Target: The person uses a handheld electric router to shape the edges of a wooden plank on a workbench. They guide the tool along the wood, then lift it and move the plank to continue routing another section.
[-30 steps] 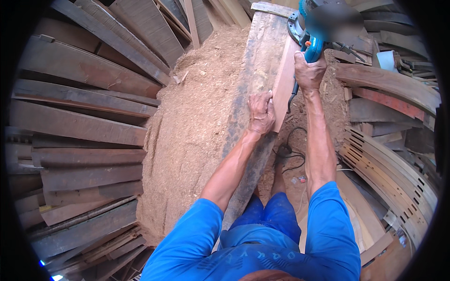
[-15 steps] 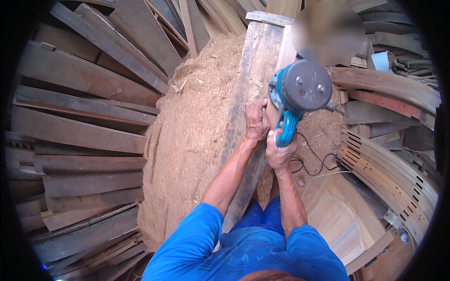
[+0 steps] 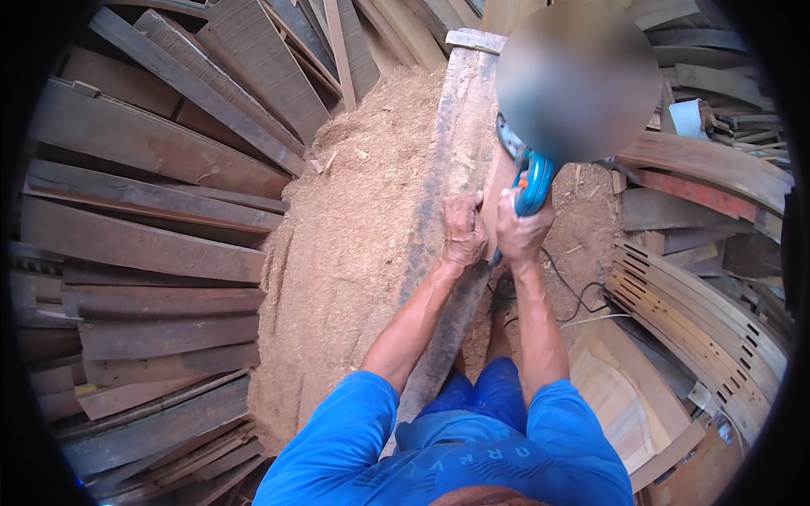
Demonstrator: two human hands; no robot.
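Along the narrow wooden surface (image 3: 451, 139), a slim reddish board (image 3: 498, 169) lies on the right side, with the left hand (image 3: 464, 229) at its near end — fingers curled against its left edge, though whether they grip it I cannot tell. The right hand (image 3: 523, 226) has its fingers closed around the handle of a teal power tool (image 3: 537, 181) over the board, its front blurred.

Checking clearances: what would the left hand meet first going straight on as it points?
Left hand: probably the reddish board just alongside it, then perhaps the teal power tool; depth is unclear.
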